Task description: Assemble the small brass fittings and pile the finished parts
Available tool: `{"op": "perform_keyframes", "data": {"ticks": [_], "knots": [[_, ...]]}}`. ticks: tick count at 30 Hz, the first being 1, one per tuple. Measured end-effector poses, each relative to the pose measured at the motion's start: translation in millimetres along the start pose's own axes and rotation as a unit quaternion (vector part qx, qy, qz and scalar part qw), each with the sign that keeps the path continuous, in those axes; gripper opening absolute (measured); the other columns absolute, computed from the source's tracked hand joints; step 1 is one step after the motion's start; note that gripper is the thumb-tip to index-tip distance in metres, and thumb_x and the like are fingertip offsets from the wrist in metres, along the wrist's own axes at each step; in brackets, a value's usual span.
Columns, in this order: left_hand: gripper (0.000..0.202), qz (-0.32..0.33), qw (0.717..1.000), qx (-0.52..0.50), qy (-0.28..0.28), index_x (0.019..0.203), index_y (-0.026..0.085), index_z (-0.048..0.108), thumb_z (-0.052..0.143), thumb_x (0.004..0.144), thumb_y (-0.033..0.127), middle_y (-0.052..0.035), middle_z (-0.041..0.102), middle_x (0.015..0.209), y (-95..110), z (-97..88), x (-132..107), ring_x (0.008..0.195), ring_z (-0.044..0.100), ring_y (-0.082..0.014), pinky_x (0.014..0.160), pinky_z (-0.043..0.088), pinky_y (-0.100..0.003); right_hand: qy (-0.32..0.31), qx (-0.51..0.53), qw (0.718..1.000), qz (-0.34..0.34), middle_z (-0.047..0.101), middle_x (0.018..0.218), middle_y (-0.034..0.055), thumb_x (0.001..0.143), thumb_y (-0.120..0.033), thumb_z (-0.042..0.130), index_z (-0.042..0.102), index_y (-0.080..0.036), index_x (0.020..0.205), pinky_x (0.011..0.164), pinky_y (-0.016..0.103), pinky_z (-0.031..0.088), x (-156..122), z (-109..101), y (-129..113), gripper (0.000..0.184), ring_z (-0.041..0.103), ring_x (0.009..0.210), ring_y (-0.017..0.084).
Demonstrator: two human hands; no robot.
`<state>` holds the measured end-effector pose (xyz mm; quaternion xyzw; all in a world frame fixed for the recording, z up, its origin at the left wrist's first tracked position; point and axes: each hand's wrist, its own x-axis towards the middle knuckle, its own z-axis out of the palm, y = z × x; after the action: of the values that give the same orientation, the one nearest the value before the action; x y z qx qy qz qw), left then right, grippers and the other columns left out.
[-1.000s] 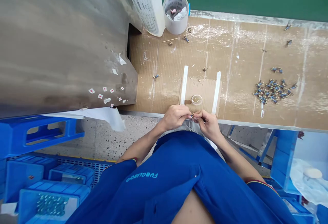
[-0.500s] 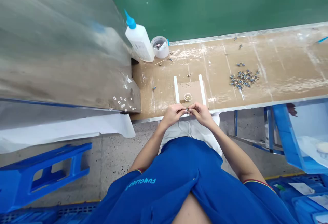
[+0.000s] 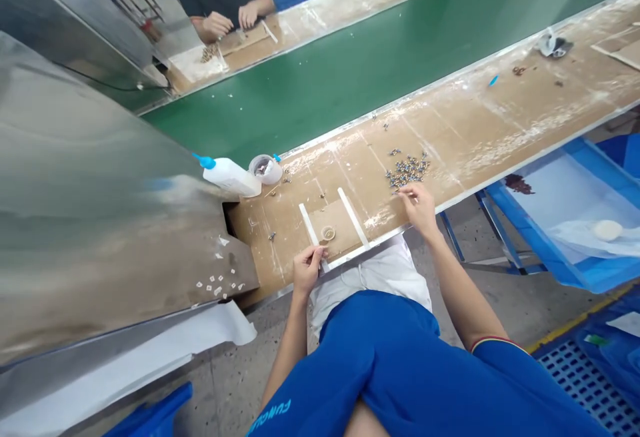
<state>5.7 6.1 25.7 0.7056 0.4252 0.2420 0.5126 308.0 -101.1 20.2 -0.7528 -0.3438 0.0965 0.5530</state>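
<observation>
My right hand (image 3: 419, 209) reaches to the near edge of a pile of small blue-and-brass metal pieces (image 3: 407, 172). Its fingertips are pinched together; whatever lies between them is too small to make out. Over the front edge of the bench, my left hand (image 3: 307, 267) is closed with thumb and fingers together, its contents unclear. Just beyond it, a small round clear dish (image 3: 328, 233) rests on a cardboard pad (image 3: 335, 217) flanked by two white strips.
A white bottle with blue nozzle (image 3: 231, 177) and a tape roll holding scraps (image 3: 266, 169) stand by the metal housing (image 3: 150, 224). Beyond the bench runs a green conveyor belt (image 3: 300, 90). Across it, a co-worker's hands (image 3: 233, 20) work. A blue bin (image 3: 565, 224) is at right.
My hands were together at the bench edge, pinching a tiny piece; now they are apart, the right moved to the pile. My view has turned and lifted, bringing in the co-worker.
</observation>
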Motion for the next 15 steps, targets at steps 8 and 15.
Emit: {"op": "perform_keyframes", "data": {"ticks": [8, 15], "knots": [[0.065, -0.129, 0.979, -0.074, 0.143, 0.072, 0.015, 0.074, 0.070, 0.059, 0.078, -0.0050, 0.066, 0.059, 18.6, 7.1, 7.4, 0.043, 0.045, -0.0095, 0.044, 0.040, -0.023, 0.061, -0.145, 0.987, -0.036, 0.065, 0.114, 0.0154, 0.085, -0.037, 0.054, 0.066, -0.021, 0.087, 0.106, 0.051, 0.039, 75.9, -14.1, 30.5, 0.020, 0.053, 0.113, 0.029], [0.070, -0.196, 0.945, -0.154, 0.213, 0.057, 0.014, 0.065, 0.078, 0.044, 0.081, 0.0001, 0.051, 0.049, 39.0, 8.5, 11.4, 0.040, 0.038, -0.0065, 0.037, 0.028, -0.019, 0.066, -0.170, 0.983, -0.004, 0.057, 0.135, 0.0214, 0.086, -0.065, 0.038, 0.067, -0.019, 0.109, 0.108, 0.066, 0.034, 78.6, -4.7, 44.6, 0.059, 0.046, 0.129, 0.040]]}}
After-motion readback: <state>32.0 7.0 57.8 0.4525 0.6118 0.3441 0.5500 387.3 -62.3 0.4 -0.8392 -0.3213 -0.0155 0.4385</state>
